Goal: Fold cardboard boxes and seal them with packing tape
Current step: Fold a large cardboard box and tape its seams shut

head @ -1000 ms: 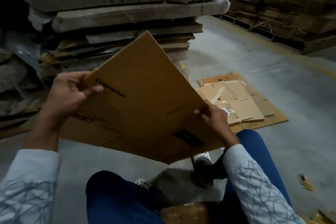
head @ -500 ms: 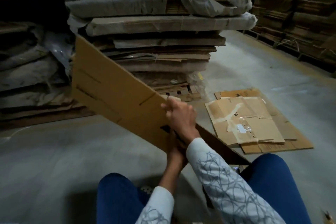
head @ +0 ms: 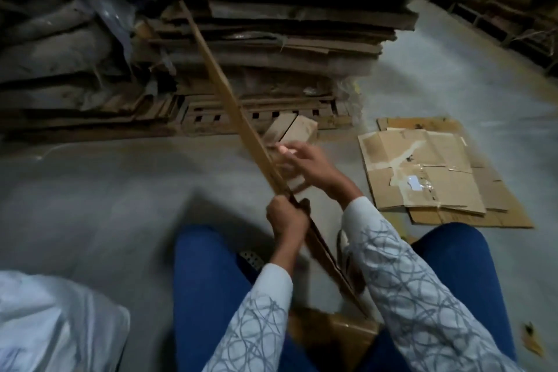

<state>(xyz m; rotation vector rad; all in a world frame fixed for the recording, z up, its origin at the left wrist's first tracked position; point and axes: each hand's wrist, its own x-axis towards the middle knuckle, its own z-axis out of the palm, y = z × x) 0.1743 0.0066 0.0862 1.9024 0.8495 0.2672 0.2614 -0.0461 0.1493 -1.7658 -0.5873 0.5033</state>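
Above the floor [head: 120, 190], between the knees, the flat box [head: 231, 93] stands edge-on. The left hand [head: 287, 217] grips its edge and the right hand [head: 305, 160] grasps a flap. Opening has likely just begun; folding and taping remain.

Your box [head: 225, 98]: brown cardboard, matt.
Floor [head: 90, 190]: grey concrete, dull.
Flattened cardboard [head: 453, 205], right of your box: matt, with glossy tape [head: 414, 188] patches.
Your sleeves [head: 401, 275]: patterned cloth.

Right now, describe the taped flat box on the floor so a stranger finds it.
Start at the tall cardboard stack on the pallet. On the floor to its right, a flat box lies on a bigger sheet. Unlike the sheet, the box is streaked with pale tape.
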